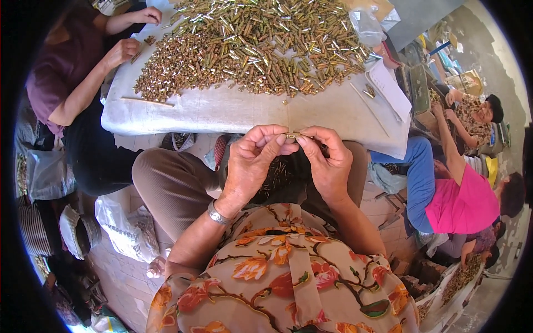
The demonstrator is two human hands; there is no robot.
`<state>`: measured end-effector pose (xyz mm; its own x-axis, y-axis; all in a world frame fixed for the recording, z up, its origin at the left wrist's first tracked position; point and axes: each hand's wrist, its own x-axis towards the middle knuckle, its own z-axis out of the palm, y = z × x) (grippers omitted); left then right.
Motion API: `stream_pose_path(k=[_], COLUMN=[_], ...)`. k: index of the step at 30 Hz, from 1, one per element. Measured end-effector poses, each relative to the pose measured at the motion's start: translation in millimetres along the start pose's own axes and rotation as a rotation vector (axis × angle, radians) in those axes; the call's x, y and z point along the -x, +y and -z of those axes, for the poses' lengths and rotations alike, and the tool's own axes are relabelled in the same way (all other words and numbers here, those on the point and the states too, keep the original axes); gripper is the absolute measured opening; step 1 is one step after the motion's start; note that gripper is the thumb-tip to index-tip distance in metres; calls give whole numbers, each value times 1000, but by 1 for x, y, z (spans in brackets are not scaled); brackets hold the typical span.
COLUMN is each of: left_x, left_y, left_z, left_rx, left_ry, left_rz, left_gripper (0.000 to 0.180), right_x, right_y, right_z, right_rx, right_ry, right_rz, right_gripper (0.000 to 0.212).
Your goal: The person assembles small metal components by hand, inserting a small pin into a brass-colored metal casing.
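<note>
Left hand [252,161]; right hand [328,162] — metal piece [292,135] pinched between.

Soft, fairly bright light washes the scene, palest on the tabletop [222,114] and the paper [390,91] to its right. Sharp glints speckle the far heap of metal pieces [261,44]. The near left sinks into shadow. The middle looks crisp; toward the black, blue-fringed rim, shapes bend and details soften.
</note>
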<state>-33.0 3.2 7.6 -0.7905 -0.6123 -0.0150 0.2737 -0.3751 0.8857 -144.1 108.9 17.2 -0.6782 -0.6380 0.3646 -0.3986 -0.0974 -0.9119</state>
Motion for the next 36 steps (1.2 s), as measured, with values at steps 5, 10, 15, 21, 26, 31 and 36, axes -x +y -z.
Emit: stream_pose_path(k=[5,10,15,21,26,31,36], left_x=[1,-6,-11,-13,-16,-16,-19], left_y=[0,14,-4,-19,-32,-38,-48], left_z=[0,11,17,23,24,24,27], left_rx=[-162,124,345,501,611,706,769], left_ry=[24,-273,-366,-419,-389,-372,-400], left_rz=[-84,182,232,234,264,284,326], left_gripper=[20,18,14,13,13,14,26], right_x=[-7,-9,-3,-6,0,-5,-3], right_y=[1,-6,-5,-7,-8,-10,-4], right_z=[4,27,25,27,12,11,6], right_rx=[63,-373,-541,-623,-406,-482,-530], right_ry=[-52,-287,-315,-346,-233,-228,-199], right_rz=[101,-408,-539,-675,-487,-590,-647], right_gripper=[12,15,16,17,18,18,18])
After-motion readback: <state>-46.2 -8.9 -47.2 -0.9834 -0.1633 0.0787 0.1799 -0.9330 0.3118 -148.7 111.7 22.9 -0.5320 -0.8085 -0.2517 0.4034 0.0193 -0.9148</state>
